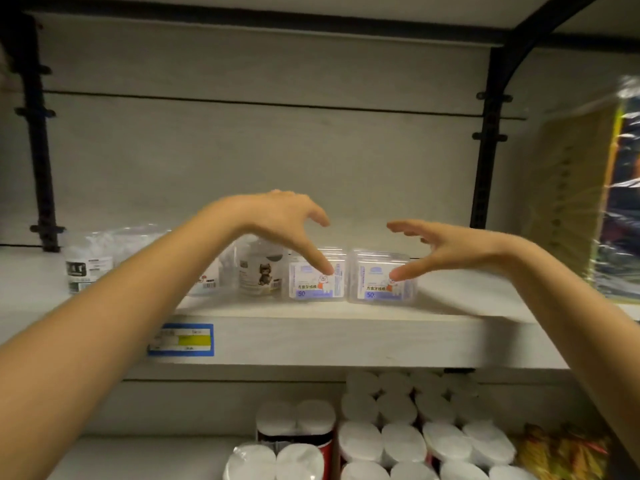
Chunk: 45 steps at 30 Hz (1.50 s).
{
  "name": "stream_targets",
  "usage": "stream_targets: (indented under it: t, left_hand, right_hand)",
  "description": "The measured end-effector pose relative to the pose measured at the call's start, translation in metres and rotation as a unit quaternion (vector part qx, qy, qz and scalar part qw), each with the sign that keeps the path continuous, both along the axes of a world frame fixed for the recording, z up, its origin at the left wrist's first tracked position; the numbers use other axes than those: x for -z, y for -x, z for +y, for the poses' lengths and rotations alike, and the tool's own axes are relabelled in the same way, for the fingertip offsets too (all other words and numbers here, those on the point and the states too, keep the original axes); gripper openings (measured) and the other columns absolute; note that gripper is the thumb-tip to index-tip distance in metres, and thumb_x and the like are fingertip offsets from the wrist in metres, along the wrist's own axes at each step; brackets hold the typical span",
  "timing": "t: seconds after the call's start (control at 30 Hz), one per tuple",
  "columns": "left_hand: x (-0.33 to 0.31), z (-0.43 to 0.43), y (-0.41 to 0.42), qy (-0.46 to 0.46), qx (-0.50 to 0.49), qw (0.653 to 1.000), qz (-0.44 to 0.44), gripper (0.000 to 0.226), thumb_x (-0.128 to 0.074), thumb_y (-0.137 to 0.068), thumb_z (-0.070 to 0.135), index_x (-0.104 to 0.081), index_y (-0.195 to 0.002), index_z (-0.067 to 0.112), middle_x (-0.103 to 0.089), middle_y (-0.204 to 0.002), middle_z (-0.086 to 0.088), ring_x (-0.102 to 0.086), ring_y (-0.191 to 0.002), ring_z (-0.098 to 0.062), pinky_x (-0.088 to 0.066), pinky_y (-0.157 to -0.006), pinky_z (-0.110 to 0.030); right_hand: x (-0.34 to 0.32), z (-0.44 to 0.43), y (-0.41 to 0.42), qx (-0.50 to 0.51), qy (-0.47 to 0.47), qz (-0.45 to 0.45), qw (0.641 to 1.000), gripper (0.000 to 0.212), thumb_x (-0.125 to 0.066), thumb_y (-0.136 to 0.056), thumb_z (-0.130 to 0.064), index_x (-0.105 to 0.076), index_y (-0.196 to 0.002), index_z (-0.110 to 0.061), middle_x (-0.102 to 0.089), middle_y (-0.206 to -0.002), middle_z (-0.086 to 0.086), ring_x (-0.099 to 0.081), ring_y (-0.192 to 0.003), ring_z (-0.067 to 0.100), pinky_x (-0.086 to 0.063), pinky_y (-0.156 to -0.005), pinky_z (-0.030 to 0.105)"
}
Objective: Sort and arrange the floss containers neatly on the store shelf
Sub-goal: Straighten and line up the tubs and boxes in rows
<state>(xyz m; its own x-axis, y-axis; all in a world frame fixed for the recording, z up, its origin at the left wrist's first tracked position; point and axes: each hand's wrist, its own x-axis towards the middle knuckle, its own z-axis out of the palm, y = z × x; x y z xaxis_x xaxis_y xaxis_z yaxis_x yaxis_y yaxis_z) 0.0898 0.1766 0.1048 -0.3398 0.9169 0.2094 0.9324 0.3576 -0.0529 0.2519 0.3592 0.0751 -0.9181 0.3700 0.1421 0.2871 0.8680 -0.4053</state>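
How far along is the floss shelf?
Done: the left floss box and right floss box stand side by side at the shelf front. In hand: nothing gripped; the left hand and right hand are spread open over them. Left: the cat-label jar and clear tub beyond it look not yet lined up.

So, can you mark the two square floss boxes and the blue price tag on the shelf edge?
left square floss box (308, 289): head view, lower front label.
right square floss box (374, 292): head view, lower front label.
blue price tag (194, 340): head view, its yellow strip.
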Motion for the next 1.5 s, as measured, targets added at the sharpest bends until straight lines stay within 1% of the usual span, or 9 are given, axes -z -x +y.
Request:
stream_targets:
  t: [0.1, 0.23, 0.3, 0.4, 0.57, 0.8, 0.97, 1.17, 1.5]
  left_hand:
    - [-0.01, 0.019, 0.008, 0.116, -0.044, 0.991, -0.058, 0.099, -0.073, -0.062, 0.06, -0.029, -0.144, 0.027, -0.031, -0.152, 0.007, -0.03, -0.139, -0.016, -0.025, -0.115, -0.035]
    - [-0.012, 0.039, 0.013, 0.209, -0.074, 0.973, -0.062, 0.103, -0.074, -0.064, 0.053, -0.02, -0.147, 0.025, -0.025, -0.154, 0.007, -0.023, -0.143, -0.017, -0.02, -0.118, -0.04]
    - [-0.013, 0.044, 0.013, 0.233, -0.081, 0.968, -0.053, 0.099, -0.076, -0.064, 0.052, -0.026, -0.146, 0.025, -0.03, -0.152, 0.008, -0.024, -0.142, -0.017, -0.02, -0.118, -0.041]
    - [-0.016, 0.049, 0.014, 0.259, -0.068, 0.963, -0.036, 0.079, -0.077, -0.064, 0.049, -0.046, -0.134, 0.027, -0.047, -0.14, 0.011, -0.037, -0.135, -0.016, -0.026, -0.114, -0.038]
    - [-0.022, 0.05, 0.016, 0.238, -0.074, 0.968, -0.028, 0.086, -0.076, -0.065, 0.047, -0.039, -0.139, 0.025, -0.044, -0.142, 0.009, -0.037, -0.133, -0.014, -0.024, -0.115, -0.034]
    - [-0.022, 0.052, 0.015, 0.244, -0.038, 0.969, -0.021, 0.058, -0.076, -0.066, 0.046, -0.06, -0.12, 0.032, -0.058, -0.125, 0.014, -0.048, -0.119, -0.009, -0.025, -0.114, -0.037]
    - [-0.023, 0.05, 0.013, 0.247, -0.027, 0.969, -0.01, 0.056, -0.076, -0.062, 0.052, -0.062, -0.114, 0.036, -0.06, -0.123, 0.019, -0.045, -0.126, -0.006, -0.011, -0.118, -0.044]
    - [-0.022, 0.044, 0.005, 0.24, -0.001, 0.971, 0.001, 0.058, -0.076, -0.059, 0.058, -0.062, -0.111, 0.037, -0.064, -0.116, 0.022, -0.046, -0.126, -0.005, -0.012, -0.118, -0.044]
    - [-0.018, 0.038, -0.003, 0.22, 0.006, 0.976, -0.009, 0.057, -0.074, -0.061, 0.059, -0.059, -0.113, 0.039, -0.058, -0.121, 0.024, -0.04, -0.13, -0.006, -0.012, -0.118, -0.043]
  right_hand:
    - [-0.015, 0.006, 0.018, 0.017, 0.008, -0.124, 0.992, 0.112, -0.073, -0.053, -0.057, -0.015, -0.146, -0.037, -0.014, -0.156, -0.013, -0.014, -0.144, 0.012, -0.013, -0.117, 0.034]
    - [-0.022, 0.01, 0.033, 0.013, 0.027, -0.164, 0.986, 0.107, -0.078, -0.061, -0.049, -0.014, -0.147, -0.034, -0.014, -0.157, -0.011, -0.009, -0.145, 0.01, -0.01, -0.119, 0.034]
    - [-0.022, 0.012, 0.038, 0.016, 0.015, -0.18, 0.983, 0.101, -0.074, -0.07, -0.042, -0.013, -0.148, -0.029, -0.015, -0.156, -0.012, -0.01, -0.144, 0.01, -0.01, -0.118, 0.032]
    - [-0.02, 0.015, 0.042, 0.024, -0.021, -0.214, 0.976, 0.101, -0.074, -0.07, -0.044, -0.012, -0.149, -0.029, -0.015, -0.156, -0.012, -0.013, -0.144, 0.01, -0.012, -0.115, 0.029]
    - [-0.021, 0.016, 0.038, 0.014, -0.035, -0.206, 0.978, 0.098, -0.073, -0.071, -0.044, -0.015, -0.148, -0.029, -0.021, -0.154, -0.014, -0.019, -0.142, 0.009, -0.017, -0.111, 0.026]
    - [-0.017, 0.013, 0.041, 0.001, -0.043, -0.166, 0.985, 0.077, -0.077, -0.069, -0.038, -0.039, -0.136, -0.031, -0.048, -0.133, -0.011, -0.046, -0.12, 0.009, -0.031, -0.098, 0.021]
    - [-0.017, 0.012, 0.035, -0.005, -0.048, -0.161, 0.986, 0.079, -0.08, -0.062, -0.043, -0.042, -0.131, -0.034, -0.05, -0.13, -0.011, -0.048, -0.119, 0.01, -0.034, -0.097, 0.023]
    - [-0.021, 0.002, 0.018, -0.026, -0.063, -0.186, 0.98, 0.072, -0.078, -0.065, -0.041, -0.045, -0.128, -0.032, -0.056, -0.123, -0.012, -0.054, -0.113, 0.01, -0.041, -0.085, 0.015]
    - [-0.024, -0.012, 0.002, -0.022, -0.076, -0.211, 0.974, 0.076, -0.075, -0.061, -0.051, -0.045, -0.128, -0.035, -0.054, -0.126, -0.013, -0.051, -0.117, 0.01, -0.039, -0.089, 0.018]
